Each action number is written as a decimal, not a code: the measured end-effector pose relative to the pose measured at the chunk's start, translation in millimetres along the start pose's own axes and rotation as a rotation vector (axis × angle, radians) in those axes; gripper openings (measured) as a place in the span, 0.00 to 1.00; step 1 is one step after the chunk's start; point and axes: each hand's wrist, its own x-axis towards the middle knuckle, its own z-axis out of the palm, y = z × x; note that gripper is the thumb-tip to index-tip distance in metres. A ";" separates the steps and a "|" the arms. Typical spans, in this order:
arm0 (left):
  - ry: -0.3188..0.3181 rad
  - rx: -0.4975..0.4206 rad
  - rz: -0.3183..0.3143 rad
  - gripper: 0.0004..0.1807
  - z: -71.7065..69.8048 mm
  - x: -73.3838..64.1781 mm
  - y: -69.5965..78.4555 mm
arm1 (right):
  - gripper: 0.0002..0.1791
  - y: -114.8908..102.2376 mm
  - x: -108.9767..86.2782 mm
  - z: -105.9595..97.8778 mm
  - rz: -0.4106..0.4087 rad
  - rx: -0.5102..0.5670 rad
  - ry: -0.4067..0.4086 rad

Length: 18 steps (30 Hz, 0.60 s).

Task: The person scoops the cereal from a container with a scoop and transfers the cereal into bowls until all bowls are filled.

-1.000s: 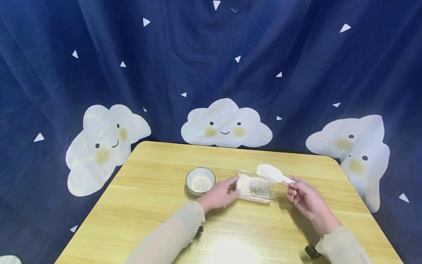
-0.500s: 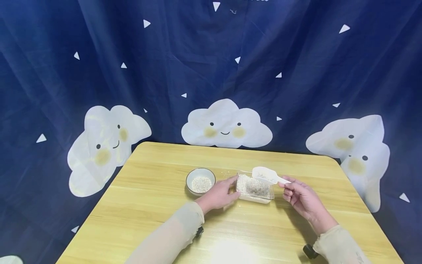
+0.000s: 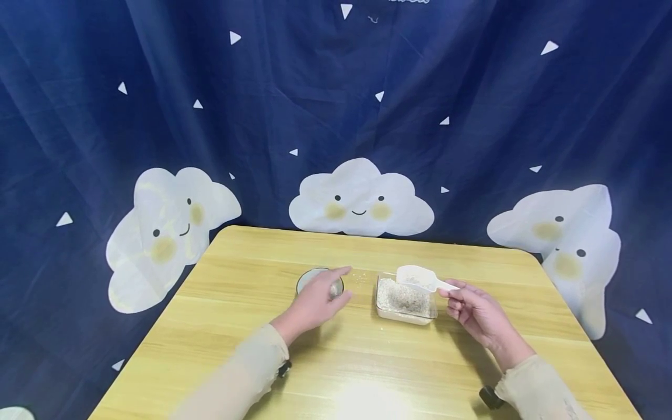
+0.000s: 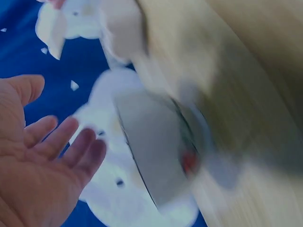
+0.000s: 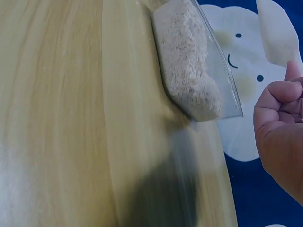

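My right hand (image 3: 480, 312) pinches the handle of a white scoop (image 3: 417, 279), which holds some pale flakes like oats. The scoop hangs above a clear rectangular container (image 3: 404, 318) filled with the same flakes, their surface hollowed on the right. In the right wrist view, the flakes (image 5: 187, 61) show through the container's wall. My left hand (image 3: 314, 300) hovers over or just in front of a small bowl (image 3: 305, 281), with fingers spread, and covers most of it. The left wrist view has this hand (image 4: 42, 156) apart from the blurred bowl (image 4: 154, 146).
Spilled flakes (image 3: 360, 278) lie on the wooden table (image 3: 252, 274) between bowl and container. Behind the table's far edge hangs a dark blue curtain (image 3: 262, 116) printed with clouds.
My left hand has let go of the container's left side and moved left to the bowl. The scoop has shifted slightly left over the container, still in my right hand.
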 end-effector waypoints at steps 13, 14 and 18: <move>0.014 0.102 -0.176 0.50 -28.1 -30.8 -76.4 | 0.15 4.6 30.3 39.6 0.043 -0.093 0.019; 0.001 0.092 -0.187 0.51 -28.3 -32.1 -78.1 | 0.15 5.6 33.2 43.4 0.047 -0.098 0.023; -0.033 0.058 -0.221 0.55 -27.3 -34.7 -80.1 | 0.15 9.6 44.2 59.9 0.070 -0.129 0.047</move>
